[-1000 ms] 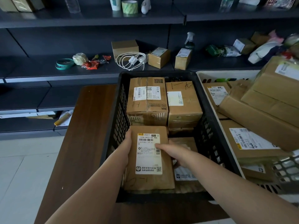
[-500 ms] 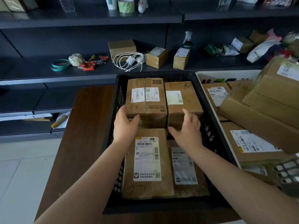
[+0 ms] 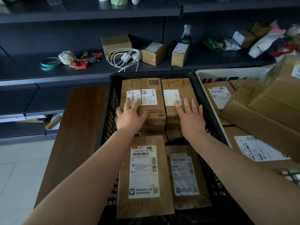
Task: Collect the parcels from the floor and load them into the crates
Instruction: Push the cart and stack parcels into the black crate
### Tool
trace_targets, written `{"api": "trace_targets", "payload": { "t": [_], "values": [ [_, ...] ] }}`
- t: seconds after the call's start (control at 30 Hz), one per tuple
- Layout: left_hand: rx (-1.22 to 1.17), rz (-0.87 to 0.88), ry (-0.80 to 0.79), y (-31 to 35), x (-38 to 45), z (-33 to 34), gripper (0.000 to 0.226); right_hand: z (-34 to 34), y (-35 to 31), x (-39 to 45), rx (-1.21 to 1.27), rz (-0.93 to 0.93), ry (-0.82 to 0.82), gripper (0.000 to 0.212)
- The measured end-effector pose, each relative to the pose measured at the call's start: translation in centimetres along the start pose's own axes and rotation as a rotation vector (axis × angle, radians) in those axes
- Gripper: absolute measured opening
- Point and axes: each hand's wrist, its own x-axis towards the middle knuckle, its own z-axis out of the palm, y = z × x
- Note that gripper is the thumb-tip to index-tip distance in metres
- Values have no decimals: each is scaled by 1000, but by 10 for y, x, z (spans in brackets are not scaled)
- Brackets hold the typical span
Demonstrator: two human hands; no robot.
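Change: both hands moved farther into black crate (image 3: pixel 209 95), off the near parcels onto the far boxes.
Left hand (image 3: pixel 129 116): fingers straight and spread, flat on far-left box (image 3: pixel 151 85).
Right hand (image 3: pixel 190 116): fingers straight, spread, on far-right box (image 3: pixel 186 85).
Near parcels (image 3: pixel 144 172): lying flat, side by side in crate, on bench (image 3: pixel 78 127).

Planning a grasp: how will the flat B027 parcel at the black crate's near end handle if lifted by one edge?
The B027 parcel looks thin and flat, so probably light. Its paper face is creased, so it may flex from one edge. It won't roll.
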Motion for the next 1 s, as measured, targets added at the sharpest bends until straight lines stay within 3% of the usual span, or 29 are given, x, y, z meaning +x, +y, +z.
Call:
{"api": "trace_targets", "payload": {
  "t": [0.23,0.4,0.53,0.67,0.8,0.9,0.93,1.0],
  "values": [
    [-85,21,4,-4,-8,-4,65,-2,-3,-5,32,18,-18,95],
    [-375,-39,117,-21,-5,-14,62,-6,-21,-29,234,-189,139,71],
    [-609,-182,14,-23,-8,-14,64,-9,-37,-33,319,-271,159,58],
    [-849,-381,-72,-25,-1,-16,76,-17,-48,-25,492,-87,144,55],
    [-858,-333,-79,-26,1,-15,52,-21,-57,-9,336,-39,40,57],
    [-856,-313,-37,-26,1,-13,47,-16,-55,-7,213,-89,5,68],
    [-870,-320,-27,-25,0,-13,46,-15,-56,-7,234,-79,0,70],
    [-951,-343,-15,-23,-3,-15,43,-15,-61,-3,519,27,-23,66]
  ]
}}
